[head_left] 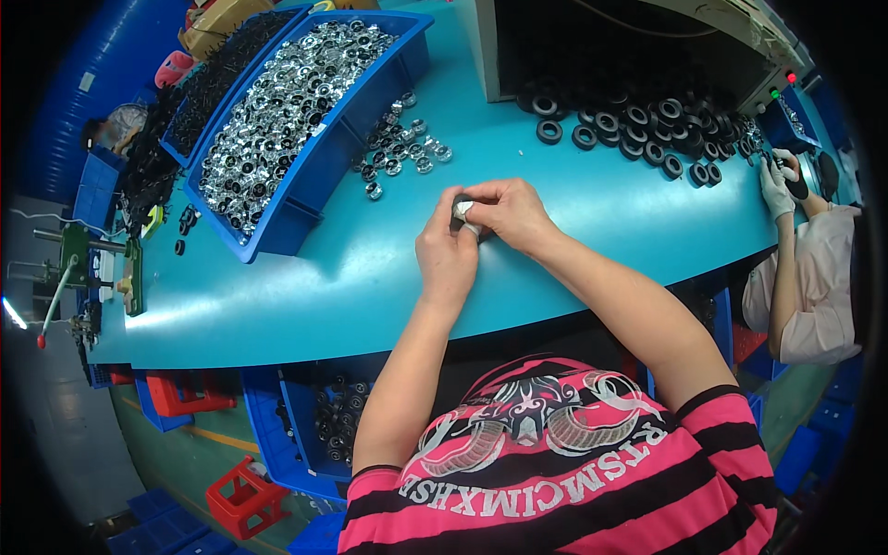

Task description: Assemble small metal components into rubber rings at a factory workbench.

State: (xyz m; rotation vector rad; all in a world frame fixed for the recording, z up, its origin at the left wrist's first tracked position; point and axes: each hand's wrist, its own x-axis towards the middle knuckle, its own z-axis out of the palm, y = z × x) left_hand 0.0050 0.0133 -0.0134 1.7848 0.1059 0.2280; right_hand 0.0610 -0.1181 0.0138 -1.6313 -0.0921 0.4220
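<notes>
Close together over the turquoise table (370, 324), my two hands meet around one small dark part (458, 199). Something whitish shows at the right thumb, and I cannot tell whether it is part of the piece or a thumb cover. My left hand (447, 259) wraps the part from the left with its fingers curled. From the right, my right hand (513, 215) pinches it between thumb and fingers. Much of the part is hidden by the fingers. Loose silver-and-black round caps (393, 153) lie beyond my hands to the left.
A blue bin (287, 213) full of silver caps stands left. Black rings (638, 129) spill from under a pale housing (481, 46). At right are a co-worker's gloved hands (777, 190). A green lever press (74, 254) stands far left; a red stool (245, 499) is below.
</notes>
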